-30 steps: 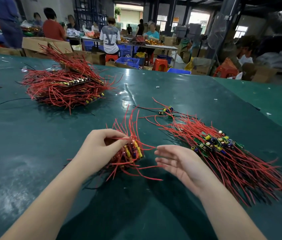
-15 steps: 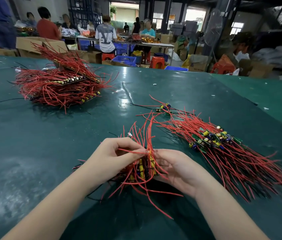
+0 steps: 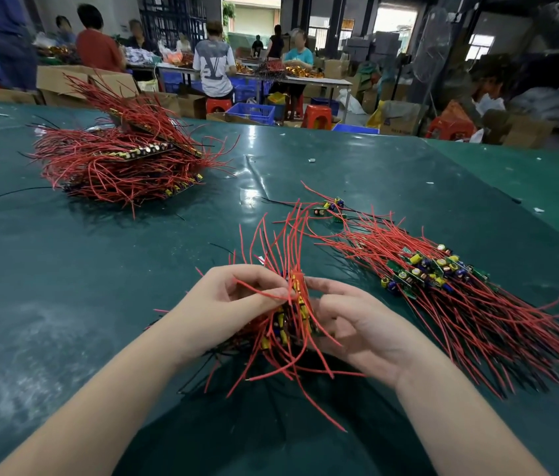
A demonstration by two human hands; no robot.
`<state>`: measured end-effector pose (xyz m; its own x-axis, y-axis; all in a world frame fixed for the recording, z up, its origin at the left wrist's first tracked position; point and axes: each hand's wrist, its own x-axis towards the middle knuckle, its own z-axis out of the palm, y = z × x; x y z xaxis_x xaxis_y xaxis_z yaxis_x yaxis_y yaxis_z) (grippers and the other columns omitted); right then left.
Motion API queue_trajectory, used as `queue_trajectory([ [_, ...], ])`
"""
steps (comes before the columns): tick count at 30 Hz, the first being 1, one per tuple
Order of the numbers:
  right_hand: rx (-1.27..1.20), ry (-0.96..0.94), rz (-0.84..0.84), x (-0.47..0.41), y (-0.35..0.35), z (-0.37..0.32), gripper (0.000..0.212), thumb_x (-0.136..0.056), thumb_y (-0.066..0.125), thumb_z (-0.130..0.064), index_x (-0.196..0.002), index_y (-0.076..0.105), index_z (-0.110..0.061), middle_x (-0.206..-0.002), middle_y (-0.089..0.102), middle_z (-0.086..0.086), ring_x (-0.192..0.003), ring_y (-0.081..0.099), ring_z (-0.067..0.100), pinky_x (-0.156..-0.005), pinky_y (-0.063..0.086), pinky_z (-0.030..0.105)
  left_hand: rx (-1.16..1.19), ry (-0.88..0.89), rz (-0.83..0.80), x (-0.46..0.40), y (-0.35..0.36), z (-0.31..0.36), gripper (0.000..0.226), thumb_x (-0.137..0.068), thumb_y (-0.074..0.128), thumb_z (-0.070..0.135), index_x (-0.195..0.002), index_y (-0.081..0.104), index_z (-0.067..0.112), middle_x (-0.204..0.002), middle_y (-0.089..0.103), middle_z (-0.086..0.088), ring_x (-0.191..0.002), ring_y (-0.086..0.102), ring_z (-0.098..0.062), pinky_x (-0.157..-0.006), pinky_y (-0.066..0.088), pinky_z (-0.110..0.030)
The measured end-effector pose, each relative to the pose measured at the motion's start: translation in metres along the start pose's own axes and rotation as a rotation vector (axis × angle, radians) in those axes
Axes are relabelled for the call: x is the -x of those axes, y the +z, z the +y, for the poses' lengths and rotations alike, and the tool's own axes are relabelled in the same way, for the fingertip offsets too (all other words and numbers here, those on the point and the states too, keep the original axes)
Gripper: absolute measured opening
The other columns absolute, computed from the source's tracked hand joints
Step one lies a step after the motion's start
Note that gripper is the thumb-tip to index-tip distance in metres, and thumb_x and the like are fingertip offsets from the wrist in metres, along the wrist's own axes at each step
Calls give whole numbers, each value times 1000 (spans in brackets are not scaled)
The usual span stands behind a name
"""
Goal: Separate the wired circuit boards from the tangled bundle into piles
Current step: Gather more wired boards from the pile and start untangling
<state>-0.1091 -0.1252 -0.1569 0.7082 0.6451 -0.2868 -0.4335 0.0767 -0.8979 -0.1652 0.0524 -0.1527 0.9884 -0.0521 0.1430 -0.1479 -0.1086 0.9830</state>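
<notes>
text: large "V" and "L" monogram | on: back of grey-and-white T-shirt [image 3: 213,68] | worker standing in background

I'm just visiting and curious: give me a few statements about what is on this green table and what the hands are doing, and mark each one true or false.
1. Both the left hand and the right hand hold the small bundle of wired boards. True.
2. The wires are mostly blue. False: they are red.
3. A big tangled heap lies far left on the table. True.
4. The sorted pile lies left of the hands. False: it lies to their right.
5. Nobody else is in the hall. False: people work at tables behind.
</notes>
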Motion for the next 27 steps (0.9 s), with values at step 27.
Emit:
queue_trajectory([
  [27,-147,-413,126,10,0,-5,42,-64,66,-11,-105,61,-18,-62,68,-6,-49,62,2,-50,52,18,-1,-124,351,-13,-15,-7,93,-52,84,42,-135,45,27,-103,73,6,-100,66,-5,-85,45,-14],
])
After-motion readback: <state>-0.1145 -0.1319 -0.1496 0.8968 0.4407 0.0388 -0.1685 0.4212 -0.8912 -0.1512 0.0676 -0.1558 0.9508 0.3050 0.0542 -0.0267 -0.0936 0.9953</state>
